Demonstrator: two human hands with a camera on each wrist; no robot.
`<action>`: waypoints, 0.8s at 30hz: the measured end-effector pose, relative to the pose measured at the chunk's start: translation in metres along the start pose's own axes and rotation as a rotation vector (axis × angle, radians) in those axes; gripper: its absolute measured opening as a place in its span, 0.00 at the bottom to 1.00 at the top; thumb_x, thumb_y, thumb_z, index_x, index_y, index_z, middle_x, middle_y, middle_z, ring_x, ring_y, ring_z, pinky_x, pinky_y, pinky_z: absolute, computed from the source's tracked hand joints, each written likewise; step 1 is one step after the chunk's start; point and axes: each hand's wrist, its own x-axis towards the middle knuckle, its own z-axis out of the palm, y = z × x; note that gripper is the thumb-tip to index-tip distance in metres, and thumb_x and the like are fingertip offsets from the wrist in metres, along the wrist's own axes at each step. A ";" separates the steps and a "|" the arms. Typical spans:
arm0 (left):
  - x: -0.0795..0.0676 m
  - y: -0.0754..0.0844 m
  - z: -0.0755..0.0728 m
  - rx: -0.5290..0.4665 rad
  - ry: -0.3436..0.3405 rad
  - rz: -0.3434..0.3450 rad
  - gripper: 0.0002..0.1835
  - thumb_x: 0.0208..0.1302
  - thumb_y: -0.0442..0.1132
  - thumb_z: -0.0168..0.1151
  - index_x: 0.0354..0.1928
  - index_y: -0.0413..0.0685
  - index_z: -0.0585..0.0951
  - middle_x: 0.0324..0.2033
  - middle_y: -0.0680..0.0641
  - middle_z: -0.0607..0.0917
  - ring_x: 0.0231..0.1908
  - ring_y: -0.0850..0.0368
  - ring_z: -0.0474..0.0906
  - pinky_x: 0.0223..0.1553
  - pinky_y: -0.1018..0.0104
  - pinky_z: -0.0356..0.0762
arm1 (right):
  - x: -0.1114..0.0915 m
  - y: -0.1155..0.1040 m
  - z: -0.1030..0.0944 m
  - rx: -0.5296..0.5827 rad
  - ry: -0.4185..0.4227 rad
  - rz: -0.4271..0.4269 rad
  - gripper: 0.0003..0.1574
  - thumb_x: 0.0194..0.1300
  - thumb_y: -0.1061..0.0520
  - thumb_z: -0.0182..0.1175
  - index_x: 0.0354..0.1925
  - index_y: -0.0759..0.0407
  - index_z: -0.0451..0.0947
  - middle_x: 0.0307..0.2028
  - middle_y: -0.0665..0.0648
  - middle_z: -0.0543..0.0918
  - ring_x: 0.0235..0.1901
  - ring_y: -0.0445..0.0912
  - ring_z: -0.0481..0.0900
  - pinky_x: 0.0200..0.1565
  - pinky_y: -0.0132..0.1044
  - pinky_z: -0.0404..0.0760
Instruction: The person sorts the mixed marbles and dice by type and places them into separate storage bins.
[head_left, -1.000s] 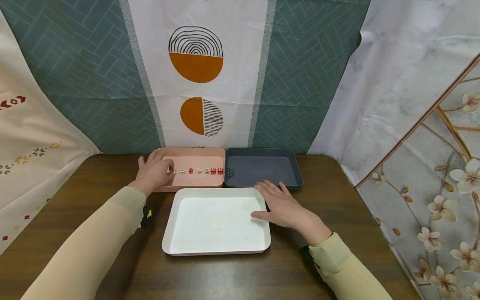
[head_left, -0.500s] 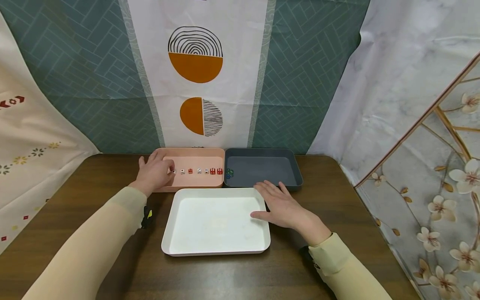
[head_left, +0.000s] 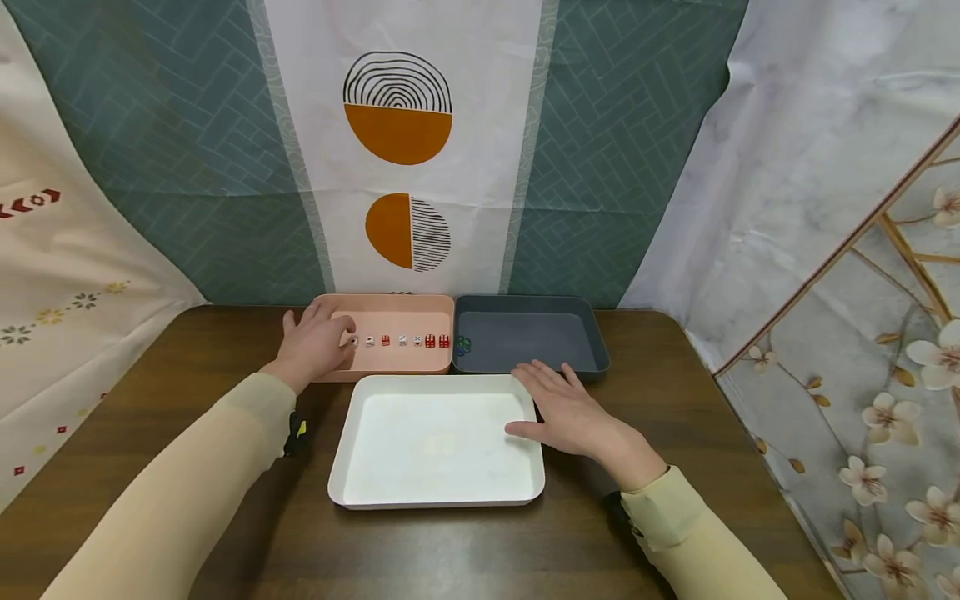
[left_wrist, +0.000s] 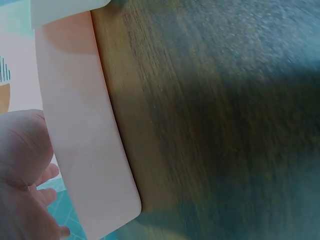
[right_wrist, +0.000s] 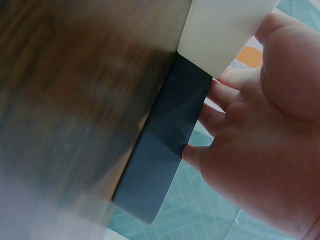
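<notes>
At the left end of the pink tray (head_left: 405, 305), my left hand (head_left: 311, 346) reaches over the rim with thumb and index finger pinching at a small white die (head_left: 355, 342). Its other fingers extend towards the back. A row of several dice runs rightward from there: a white die (head_left: 370, 342), a red die (head_left: 386, 340), more white ones and two red dice (head_left: 430, 341) at the right end. My right hand (head_left: 570, 417) is spread over the right edge of the white tray (head_left: 435, 442). In the right wrist view, fingertips (right_wrist: 190, 151) overlap the dark tray's upper edge.
The dark grey tray (head_left: 525, 333) stands beside the pink one. Small green and blue pieces (head_left: 462, 345) lie at its left end. All trays are on a brown wooden table (head_left: 420, 554). A patterned curtain (head_left: 397, 167) hangs right behind them.
The head view has shifted slightly. My left hand stays at the row's left end, and the die at its fingertips shows a little more, slightly nearer its neighbour. My right hand has not moved.
</notes>
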 end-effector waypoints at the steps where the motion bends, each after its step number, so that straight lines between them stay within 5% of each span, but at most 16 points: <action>1: 0.000 0.001 0.000 0.000 0.003 0.002 0.16 0.74 0.39 0.68 0.60 0.43 0.86 0.81 0.30 0.62 0.82 0.29 0.49 0.73 0.13 0.40 | 0.000 0.001 0.000 -0.002 0.003 0.000 0.61 0.74 0.30 0.69 0.88 0.56 0.57 0.86 0.58 0.60 0.87 0.57 0.48 0.83 0.64 0.37; 24: -0.016 0.032 -0.001 -0.022 0.062 0.088 0.20 0.80 0.44 0.66 0.67 0.44 0.85 0.78 0.32 0.69 0.81 0.31 0.52 0.74 0.16 0.45 | -0.011 0.019 0.004 0.019 0.013 -0.013 0.59 0.76 0.29 0.67 0.87 0.56 0.59 0.86 0.59 0.61 0.87 0.58 0.50 0.82 0.68 0.40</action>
